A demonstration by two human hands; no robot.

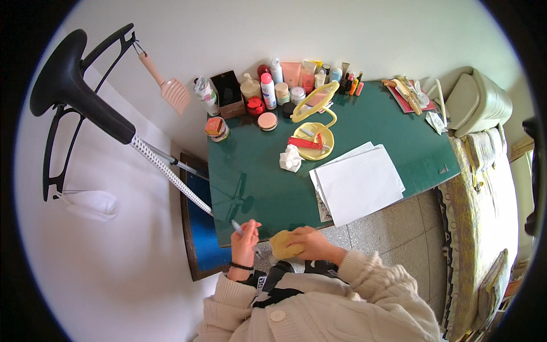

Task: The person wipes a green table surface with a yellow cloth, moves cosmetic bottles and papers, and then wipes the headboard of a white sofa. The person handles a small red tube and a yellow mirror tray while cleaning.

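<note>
At the near edge of the green tabletop (265, 192), my left hand (244, 243) is closed around a pen-like stick (237, 228), whose pale end shows above the fingers. My right hand (314, 244) grips a yellow cloth or sponge (284, 245) just off the table edge. Crumpled white tissue (291, 159) rests against a yellow round-based stand mirror (316, 101) with a red strip in its tray. Right of it lie overlapping sheets of white paper (360, 184).
Bottles, jars and tubes (268, 89) crowd the back of the table by the wall. A coat stand (107, 115) rises at left. A hairbrush (175, 94) and a white mask (92, 206) hang from it. A bed (487, 213) stands at right.
</note>
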